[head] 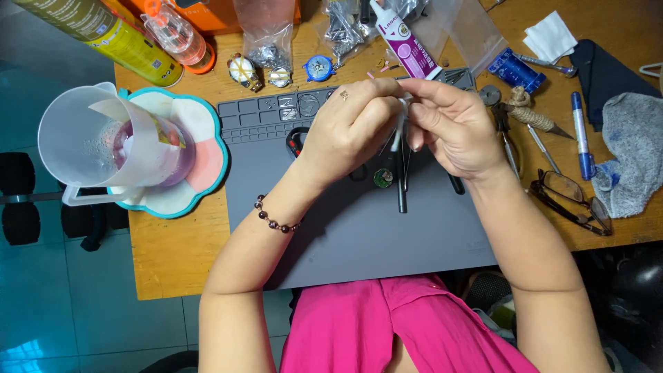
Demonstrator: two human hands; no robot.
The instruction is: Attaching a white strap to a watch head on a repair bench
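**Both hands pinched together over the grey mat**

Left hand [352, 121] and right hand [449, 128] meet fingertip to fingertip above the grey work mat [345, 235]. Both grips are narrow, closed on something small and pale at the point where the fingers touch. It looks like a thin white tip or nozzle, but the fingers cover most of it, so I can't say for sure. Left wrist wears a dark bead bracelet [275, 220].

Directly below the hands, lying on the mat: a thin dark tool [402, 193] pointing toward the person, a small round green part [383, 177] just beside it, and a black-and-red handle [297, 140] half hidden by the left hand.

Just above the hands, a white and purple glue tube [407, 45] lies tilted across the mat's upper edge.

Further out on the wooden tabletop [173, 255]:
- left: clear measuring jug [76, 141] sitting on a flower-shaped coaster [207, 166]; yellow-green spray can [110, 34] behind it
- top: small plastic bags [266, 31] with metal bits, two watch parts [243, 70] near them
- right: blue pen [581, 135], glasses [570, 200], grey cloth [632, 152], white folded wipe [549, 36]
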